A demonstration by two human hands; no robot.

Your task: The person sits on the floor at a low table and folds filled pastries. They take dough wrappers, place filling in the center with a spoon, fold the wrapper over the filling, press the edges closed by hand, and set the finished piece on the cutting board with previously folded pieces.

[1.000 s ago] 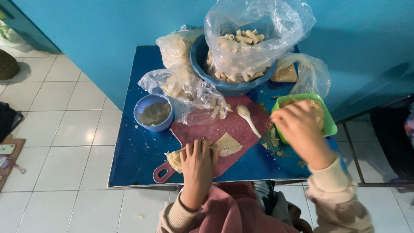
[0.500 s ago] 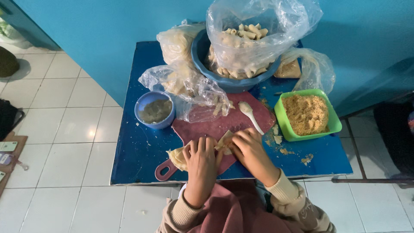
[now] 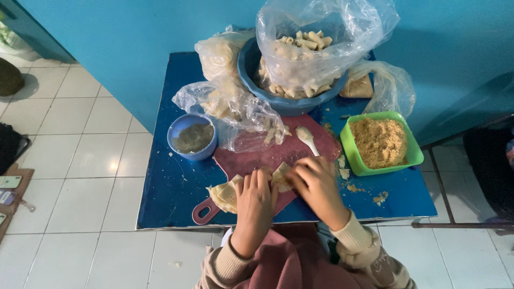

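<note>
On the dark red cutting board (image 3: 262, 160), near its front edge, a pale dough wrapper (image 3: 280, 176) sits under both hands. Left hand (image 3: 256, 197) lies flat, fingers together, pressing on the wrapper and on the stack of pale wrappers (image 3: 222, 194) just left of it. Right hand (image 3: 316, 184) is curled, fingertips pinching the wrapper's right side; hands nearly touching each other. Whether filling is inside, cannot tell.

White spoon (image 3: 307, 138) lies on the board's far right part, apart from the hands. Green square tub (image 3: 350, 152) of brown crumbs stands just right of the board; loose crumbs (image 3: 380, 198) on the blue table (image 3: 166, 182) in front of it. Small blue bowl (image 3: 182, 151) with grey-green paste stands left of the board. Crumpled clear plastic bag (image 3: 235, 109) with pale pieces lies across the board's far edge. Behind it, big blue basin (image 3: 251, 72) holding a clear bag of rolled pale pieces (image 3: 305, 53). Another bag with brown crumbs (image 3: 375, 85) at far right. Table stands against a blue wall (image 3: 134, 37), white tiled floor (image 3: 80, 160) around.
</note>
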